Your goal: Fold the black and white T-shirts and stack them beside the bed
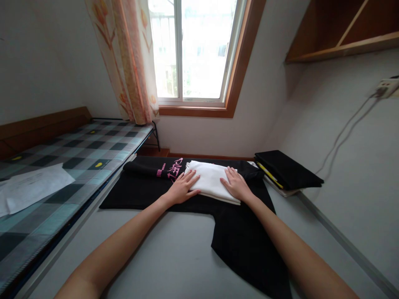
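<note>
A folded white cloth [210,178], perhaps a garment, lies on top of a spread black garment [134,193] with pink lettering. My left hand [183,187] rests flat on the white cloth's left side, fingers spread. On its right side lies my right hand [236,184], also flat with the fingers stretched out. Beneath both, the black garment covers the far part of the table, and one sleeve-like part of it runs toward me under my right forearm. Neither hand grips anything.
The pale table [168,249] carries a stack of folded black cloth [288,170] at the far right, with something yellow in it. To the left is a bed with a checked mattress [109,141] and white papers [34,187]. A cable [343,133] hangs along the right wall.
</note>
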`<state>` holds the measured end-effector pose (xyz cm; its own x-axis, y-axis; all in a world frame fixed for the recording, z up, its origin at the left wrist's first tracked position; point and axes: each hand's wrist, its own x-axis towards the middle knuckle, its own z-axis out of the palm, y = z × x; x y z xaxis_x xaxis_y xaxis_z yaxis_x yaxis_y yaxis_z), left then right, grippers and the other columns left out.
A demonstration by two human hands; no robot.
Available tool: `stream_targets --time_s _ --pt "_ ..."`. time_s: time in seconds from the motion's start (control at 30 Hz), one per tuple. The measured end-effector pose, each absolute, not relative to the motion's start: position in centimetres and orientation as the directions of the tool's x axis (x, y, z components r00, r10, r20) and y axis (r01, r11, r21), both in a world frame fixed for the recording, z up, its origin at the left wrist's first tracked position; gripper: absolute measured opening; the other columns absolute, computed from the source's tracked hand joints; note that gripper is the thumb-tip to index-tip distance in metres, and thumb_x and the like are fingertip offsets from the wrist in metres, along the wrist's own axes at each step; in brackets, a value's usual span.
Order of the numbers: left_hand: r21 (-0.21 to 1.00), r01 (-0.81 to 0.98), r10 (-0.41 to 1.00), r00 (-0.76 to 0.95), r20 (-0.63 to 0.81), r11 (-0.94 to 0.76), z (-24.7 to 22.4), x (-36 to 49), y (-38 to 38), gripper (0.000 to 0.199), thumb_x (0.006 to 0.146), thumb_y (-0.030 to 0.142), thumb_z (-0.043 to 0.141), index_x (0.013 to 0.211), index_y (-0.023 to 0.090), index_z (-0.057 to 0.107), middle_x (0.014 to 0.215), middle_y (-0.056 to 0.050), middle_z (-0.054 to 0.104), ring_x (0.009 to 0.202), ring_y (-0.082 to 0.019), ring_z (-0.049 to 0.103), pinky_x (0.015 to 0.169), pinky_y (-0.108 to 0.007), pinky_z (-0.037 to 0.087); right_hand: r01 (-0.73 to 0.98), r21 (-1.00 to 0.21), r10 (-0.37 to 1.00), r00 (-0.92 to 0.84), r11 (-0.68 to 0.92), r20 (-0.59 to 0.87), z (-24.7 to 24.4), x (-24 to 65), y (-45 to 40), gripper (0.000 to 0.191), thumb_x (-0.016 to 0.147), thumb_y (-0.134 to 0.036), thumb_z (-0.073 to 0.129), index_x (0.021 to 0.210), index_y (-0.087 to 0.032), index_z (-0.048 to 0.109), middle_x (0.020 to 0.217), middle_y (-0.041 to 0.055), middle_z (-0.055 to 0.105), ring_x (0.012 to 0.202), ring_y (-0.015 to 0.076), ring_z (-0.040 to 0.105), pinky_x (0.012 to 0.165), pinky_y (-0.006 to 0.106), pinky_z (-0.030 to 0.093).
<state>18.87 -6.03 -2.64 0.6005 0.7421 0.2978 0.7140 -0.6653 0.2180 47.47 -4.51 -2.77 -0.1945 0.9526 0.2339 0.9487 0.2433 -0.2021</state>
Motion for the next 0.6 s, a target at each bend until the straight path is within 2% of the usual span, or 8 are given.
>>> stream_targets --time_s 0.1,0.17,0.27,0.33,0.47,0.6 --pt "0.226 0.708 0.739 0.602 0.302 -0.669 -2.6 18.9 -6.1 0.066 0.091 0.057 0.046 0.148 0.026 0.035 0.157 -0.009 0.026 0.146 -0.025 0.019 0.118 -0.046 0.018 0.944 -0.248 0.927 -0.12 0.217 0.355 -2.5 48.4 -5.3 0.053 0.09 -0.046 0.043 0.13 -0.012 0.054 0.14 0.0197 0.049 0.131 0.0325 0.042 0.105 0.047 0.036" --pt "0.232 0.709 0.742 0.6 0.298 -0.666 -2.5 18.9 -6.1 0.066 0.091 0.057 0.047 0.148 0.026 0.035 0.157 -0.009 0.026 0.146 -0.025 0.019 0.118 -0.045 0.018 0.931 -0.342 0.916 0.024 0.125 0.4 -2.3 49.0 -5.8 0.045 0.089 -0.043 0.045 0.12 -0.014 0.059 0.123 0.0185 0.06 0.111 0.0302 0.057 0.094 0.043 0.044" --pt "0.242 0.71 0.747 0.596 0.295 -0.662 -2.6 18.9 -6.1 0.066 0.091 0.057 0.046 0.148 0.026 0.036 0.157 -0.009 0.027 0.146 -0.026 0.02 0.118 -0.046 0.018 0.868 -0.491 0.929 0.236 -0.069 0.286 -2.0 49.8 -6.1 0.038 0.09 -0.044 0.044 0.109 -0.015 0.062 0.095 0.0123 0.068 0.085 0.0248 0.065 0.079 0.036 0.049" --pt "0.245 0.706 0.744 0.597 0.301 -0.665 -2.6 18.9 -6.1 0.066 0.091 0.057 0.045 0.148 0.025 0.036 0.157 -0.01 0.028 0.146 -0.027 0.02 0.118 -0.047 0.018 0.846 -0.507 0.938 0.295 -0.167 0.184 -1.7 50.2 -6.0 0.036 0.089 -0.045 0.047 0.099 -0.016 0.065 0.088 0.0116 0.07 0.083 0.0252 0.066 0.074 0.033 0.049" --pt "0.238 0.703 0.739 0.601 0.304 -0.67 -2.6 18.8 -6.2 0.068 0.091 0.058 0.044 0.148 0.022 0.037 0.157 -0.011 0.027 0.146 -0.028 0.02 0.118 -0.047 0.018 0.854 -0.475 0.962 0.268 -0.214 0.049 -1.0 50.2 -5.5 0.037 0.087 -0.048 0.052 0.078 -0.017 0.071 0.089 0.015 0.073 0.088 0.0292 0.068 0.072 0.033 0.049" --pt "0.228 0.71 0.742 0.601 0.296 -0.666 -2.5 18.8 -6.2 0.068 0.092 0.058 0.043 0.148 0.022 0.036 0.157 -0.011 0.027 0.146 -0.027 0.02 0.118 -0.046 0.017 0.841 -0.474 0.962 0.269 -0.26 -0.049 -0.5 49.9 -5.3 0.041 0.084 -0.05 0.055 0.08 -0.013 0.072 0.09 0.0172 0.073 0.087 0.0313 0.068 0.072 0.035 0.05"
